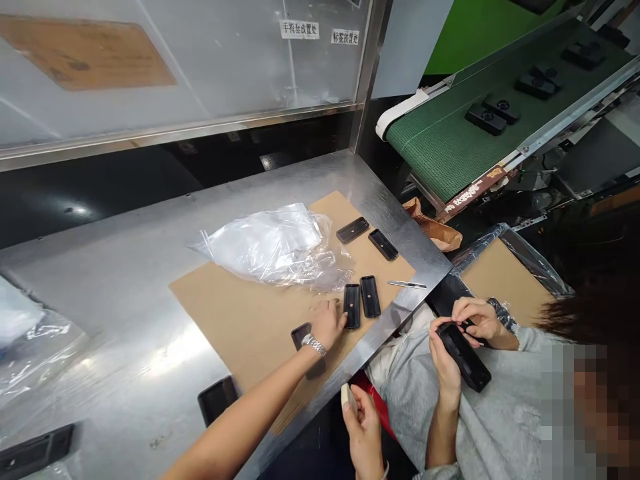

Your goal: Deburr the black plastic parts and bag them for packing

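My left hand [326, 324], with a metal watch on its wrist, rests palm down over the cardboard sheet [260, 327], its fingers apart. Its thumb is at the left edge of a black tray-shaped part [352, 307]; a second such part [371, 297] lies just right of that one. Another black part [300, 335] shows partly beneath my left wrist. Below the table's front edge, my right hand [365, 427] holds a small beige block [349, 400] between thumb and fingers. Two more black parts [353, 230] [383, 244] lie farther back on the cardboard.
Clear plastic bags [280, 243] cover the cardboard's back. A knife [407, 285] lies near the metal table's [135, 267] right edge. At right, a person in grey [500, 413] holds a black part [465, 357]. Behind is a green conveyor [445, 147] carrying black parts.
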`<action>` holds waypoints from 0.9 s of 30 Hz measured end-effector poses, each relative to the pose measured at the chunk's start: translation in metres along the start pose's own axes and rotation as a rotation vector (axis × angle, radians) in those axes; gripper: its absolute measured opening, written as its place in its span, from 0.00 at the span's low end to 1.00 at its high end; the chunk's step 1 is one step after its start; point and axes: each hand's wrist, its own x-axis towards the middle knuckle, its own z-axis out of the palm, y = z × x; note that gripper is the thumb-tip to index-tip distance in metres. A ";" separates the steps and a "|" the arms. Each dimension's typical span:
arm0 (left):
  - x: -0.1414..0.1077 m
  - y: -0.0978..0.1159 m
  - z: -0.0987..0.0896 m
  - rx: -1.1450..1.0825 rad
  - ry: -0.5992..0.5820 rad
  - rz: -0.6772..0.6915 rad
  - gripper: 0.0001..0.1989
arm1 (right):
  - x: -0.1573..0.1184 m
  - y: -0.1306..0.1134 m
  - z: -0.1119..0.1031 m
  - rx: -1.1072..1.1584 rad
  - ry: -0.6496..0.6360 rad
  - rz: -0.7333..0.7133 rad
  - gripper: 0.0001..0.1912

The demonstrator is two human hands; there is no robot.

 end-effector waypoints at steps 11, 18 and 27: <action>0.009 0.030 0.026 -0.036 0.093 -0.183 0.26 | 0.000 -0.004 0.002 -0.018 -0.010 0.018 0.23; 0.015 0.033 0.021 -0.067 0.098 -0.212 0.23 | 0.000 -0.008 0.001 -0.012 -0.027 -0.020 0.22; 0.023 0.052 0.028 -0.156 0.091 -0.263 0.22 | 0.002 -0.028 0.000 -0.032 0.020 -0.019 0.20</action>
